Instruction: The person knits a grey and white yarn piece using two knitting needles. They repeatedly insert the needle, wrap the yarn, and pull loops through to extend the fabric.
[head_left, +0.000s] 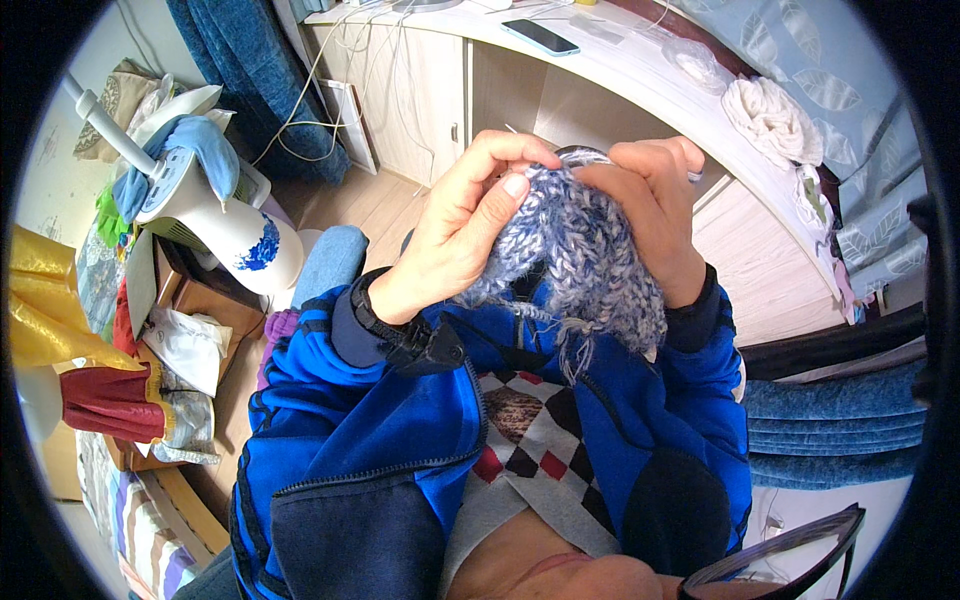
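A piece of chunky knitting in mottled blue and white yarn (577, 240) hangs in front of my chest, folded, with loose yarn ends dangling at its lower edge. My left hand (476, 217) pinches its upper left part between thumb and fingers. Curled over its upper right edge, my right hand (652, 202) grips the knitting and wears a ring. A thin needle tip (511, 129) pokes out above my left fingers. Between the hands, something rounded and dark shows behind the top edge; the fingers hide most of it.
Beyond my hands curves a pale desk (637, 71) bearing a phone (540, 36), a clear plastic bag (694, 61) and a bundle of cream yarn (772, 120). Cables hang in front of the cabinet. A white appliance with a pole (217, 225) stands at left, beside cluttered boxes and cloths.
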